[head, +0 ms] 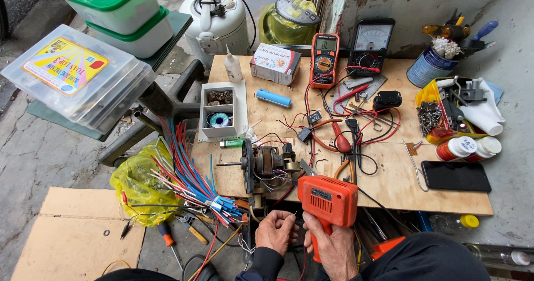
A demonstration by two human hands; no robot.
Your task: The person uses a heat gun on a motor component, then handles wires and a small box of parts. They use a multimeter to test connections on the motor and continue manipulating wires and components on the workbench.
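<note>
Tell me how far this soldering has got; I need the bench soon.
Looks early to midway. Done: the electric motor lies opened on the wooden board, wires exposed. In hand: the right hand grips the orange soldering gun, the left hand pinches a thin wire at its tip. Left, probably: the bundle of loose wires lies unjoined, though I cannot see finished joints.

I'm seeing the soldering gun showing as smooth, slightly glossy orange plastic. The motor is looking like dull bare metal. The workbench is presenting as matt, scuffed plywood, the phone as glossy black glass, and the cardboard as matt brown.
</note>
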